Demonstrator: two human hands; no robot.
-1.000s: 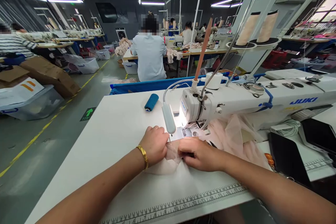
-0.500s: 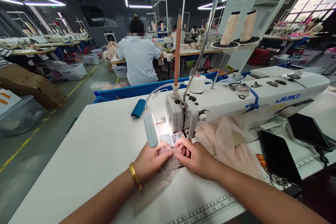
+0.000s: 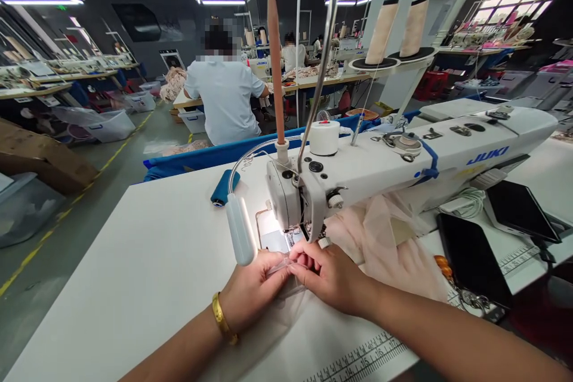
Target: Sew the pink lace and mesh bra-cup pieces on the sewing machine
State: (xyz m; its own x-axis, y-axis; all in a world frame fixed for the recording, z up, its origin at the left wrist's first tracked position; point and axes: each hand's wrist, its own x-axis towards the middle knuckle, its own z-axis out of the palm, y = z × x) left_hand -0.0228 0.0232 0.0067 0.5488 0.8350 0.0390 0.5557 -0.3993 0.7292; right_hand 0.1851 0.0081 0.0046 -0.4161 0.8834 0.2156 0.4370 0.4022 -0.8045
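Note:
My left hand (image 3: 253, 289) and my right hand (image 3: 326, 274) meet just in front of the needle of a white JUKI sewing machine (image 3: 403, 161). Both hands pinch a sheer, pale pink piece of fabric (image 3: 280, 310) that lies on the white table (image 3: 147, 262). The fingers of each hand are closed on its edge near the lit needle plate (image 3: 273, 237). A gold bangle is on my left wrist. More of the pink tulle (image 3: 394, 245) is bunched under the machine arm, to the right of my right hand.
A blue thread spool (image 3: 224, 187) lies behind the machine's lamp (image 3: 239, 236). Two dark phones or tablets (image 3: 474, 259) (image 3: 521, 212) rest at the right. A person in a light shirt (image 3: 224, 98) sits at the station ahead. Bins and cardboard boxes line the left aisle.
The view has shifted left and nearer the machine. My hands have drawn together from lying flat on the fabric to pinching its edge up in front of the needle.

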